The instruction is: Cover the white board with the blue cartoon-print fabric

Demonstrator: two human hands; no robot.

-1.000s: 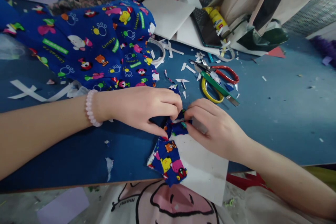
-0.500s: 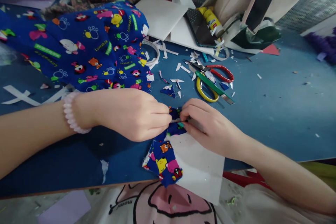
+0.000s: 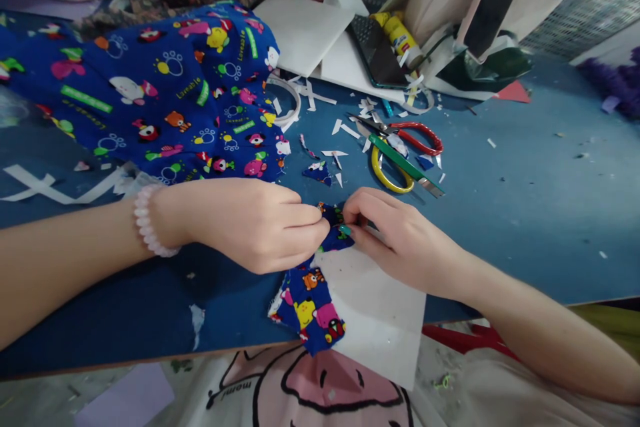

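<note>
A small strip of blue cartoon-print fabric hangs down over a white card at the table's front edge. At its upper end, my left hand is closed on the cloth, the fingertips partly hidden behind the knuckles. Close by on the right, my right hand pinches the same fabric between thumb and forefinger, the thumb with a green nail. The two hands are a short gap apart, with folded cloth showing between them. A large piece of the same blue fabric lies behind my left hand.
Beyond my right hand lie red-handled scissors, yellow-handled scissors and a green cutter. Paper scraps, a roll of tape, white boards, a yellow glue bottle and a propped phone stand farther back.
My left hand has shifted slightly right and down, its fingertips nearer my right hand. Both hands still grip the fabric strip. The view has moved a little.
</note>
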